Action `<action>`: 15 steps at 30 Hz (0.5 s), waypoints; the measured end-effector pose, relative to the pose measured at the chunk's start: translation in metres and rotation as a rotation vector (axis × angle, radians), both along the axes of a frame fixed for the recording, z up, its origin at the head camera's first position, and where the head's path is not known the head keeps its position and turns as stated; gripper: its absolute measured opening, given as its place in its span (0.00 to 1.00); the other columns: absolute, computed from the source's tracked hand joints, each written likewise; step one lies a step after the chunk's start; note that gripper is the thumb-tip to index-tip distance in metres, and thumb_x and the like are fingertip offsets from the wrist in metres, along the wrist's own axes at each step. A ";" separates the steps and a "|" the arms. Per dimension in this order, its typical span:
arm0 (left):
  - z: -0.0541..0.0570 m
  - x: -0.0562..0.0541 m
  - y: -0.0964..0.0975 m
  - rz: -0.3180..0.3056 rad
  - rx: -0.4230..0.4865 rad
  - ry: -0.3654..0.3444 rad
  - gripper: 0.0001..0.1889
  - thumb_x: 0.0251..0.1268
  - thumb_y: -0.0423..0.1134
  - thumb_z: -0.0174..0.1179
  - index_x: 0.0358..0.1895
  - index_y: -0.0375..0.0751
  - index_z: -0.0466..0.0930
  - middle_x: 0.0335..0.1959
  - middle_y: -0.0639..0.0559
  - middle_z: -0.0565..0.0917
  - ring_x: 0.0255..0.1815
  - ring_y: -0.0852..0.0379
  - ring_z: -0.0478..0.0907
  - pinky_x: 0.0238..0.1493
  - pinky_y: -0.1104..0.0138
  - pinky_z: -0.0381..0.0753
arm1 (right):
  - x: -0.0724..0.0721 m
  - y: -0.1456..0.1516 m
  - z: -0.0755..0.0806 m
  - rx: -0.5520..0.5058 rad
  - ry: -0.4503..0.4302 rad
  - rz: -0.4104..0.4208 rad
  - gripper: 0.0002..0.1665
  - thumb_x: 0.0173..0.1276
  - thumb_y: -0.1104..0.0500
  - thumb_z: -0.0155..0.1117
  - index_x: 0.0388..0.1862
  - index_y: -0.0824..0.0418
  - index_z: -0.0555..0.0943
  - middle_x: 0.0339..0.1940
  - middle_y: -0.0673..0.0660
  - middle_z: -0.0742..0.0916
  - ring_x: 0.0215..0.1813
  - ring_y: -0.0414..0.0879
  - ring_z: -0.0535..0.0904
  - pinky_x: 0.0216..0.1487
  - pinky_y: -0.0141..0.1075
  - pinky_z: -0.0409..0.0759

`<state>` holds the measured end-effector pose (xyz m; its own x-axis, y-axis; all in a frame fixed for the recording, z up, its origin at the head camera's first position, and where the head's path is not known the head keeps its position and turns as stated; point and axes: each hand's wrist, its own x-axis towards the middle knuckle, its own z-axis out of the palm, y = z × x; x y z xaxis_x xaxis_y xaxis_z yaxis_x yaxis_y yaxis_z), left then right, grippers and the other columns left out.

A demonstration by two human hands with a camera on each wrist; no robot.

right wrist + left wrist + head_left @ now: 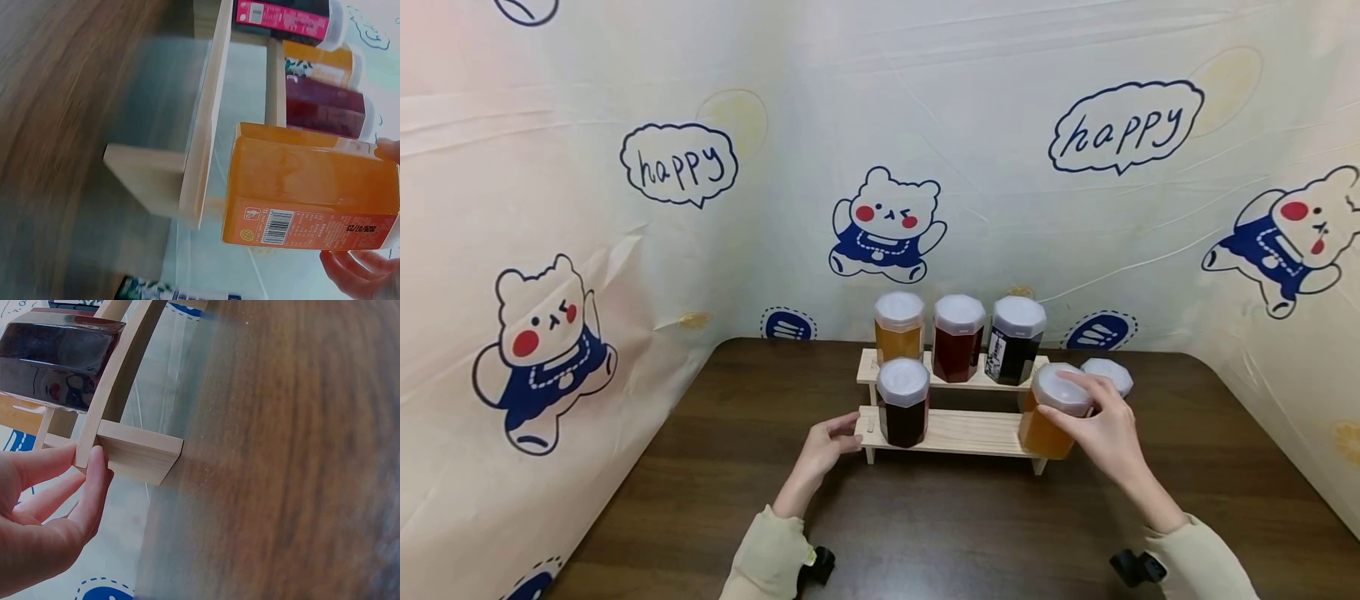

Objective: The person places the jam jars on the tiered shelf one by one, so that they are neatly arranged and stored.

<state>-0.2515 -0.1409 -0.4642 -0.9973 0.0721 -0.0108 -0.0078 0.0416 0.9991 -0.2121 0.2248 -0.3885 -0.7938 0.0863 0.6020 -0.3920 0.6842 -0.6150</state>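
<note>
My right hand (1108, 429) grips an orange jar (1051, 429) near its white lid, over the right end of the lower shelf (970, 427) of a wooden two-step rack. Printing and a barcode show on the jar's side in the right wrist view; I cannot tell whether its base touches the board. With thumb and fingers, my left hand (56, 506) pinches the left end of that shelf. Beside it a dark jar (903, 421) stands on the lower step. The upper step holds an amber jar (898, 340), a dark red jar (957, 350) and a black jar (1013, 350).
Behind my right hand, another white-lidded jar (1107, 377) stands right of the rack, mostly hidden. The rack sits on a dark brown wooden table (745, 392). A printed cloth (985, 100) with bears hangs behind and at both sides.
</note>
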 end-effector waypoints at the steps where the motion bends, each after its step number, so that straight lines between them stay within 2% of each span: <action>1: 0.000 0.000 0.000 0.001 0.000 0.000 0.22 0.51 0.20 0.54 0.53 0.21 0.68 0.42 0.32 0.75 0.29 0.58 0.77 0.37 0.64 0.81 | -0.001 -0.003 0.000 0.002 -0.001 0.005 0.28 0.42 0.58 0.74 0.47 0.58 0.79 0.45 0.60 0.77 0.42 0.52 0.72 0.34 0.18 0.68; 3: 0.000 0.001 0.000 0.002 0.001 -0.001 0.22 0.51 0.20 0.55 0.53 0.21 0.69 0.42 0.32 0.75 0.28 0.58 0.77 0.36 0.64 0.81 | -0.002 -0.009 0.000 -0.002 0.000 0.024 0.29 0.42 0.58 0.75 0.47 0.58 0.79 0.44 0.60 0.77 0.42 0.51 0.72 0.34 0.19 0.68; 10: -0.001 0.000 0.000 -0.003 -0.003 0.011 0.22 0.51 0.20 0.54 0.53 0.20 0.68 0.42 0.32 0.75 0.30 0.56 0.77 0.37 0.63 0.81 | -0.008 -0.027 0.000 -0.030 0.003 0.086 0.29 0.41 0.59 0.75 0.46 0.58 0.79 0.45 0.58 0.76 0.44 0.49 0.73 0.36 0.15 0.69; 15: -0.001 -0.001 0.000 -0.004 -0.001 0.001 0.21 0.51 0.20 0.54 0.53 0.21 0.68 0.42 0.32 0.75 0.30 0.55 0.77 0.37 0.63 0.81 | -0.012 -0.037 -0.001 -0.027 0.020 0.099 0.29 0.40 0.58 0.76 0.46 0.57 0.79 0.45 0.57 0.77 0.43 0.50 0.75 0.36 0.25 0.76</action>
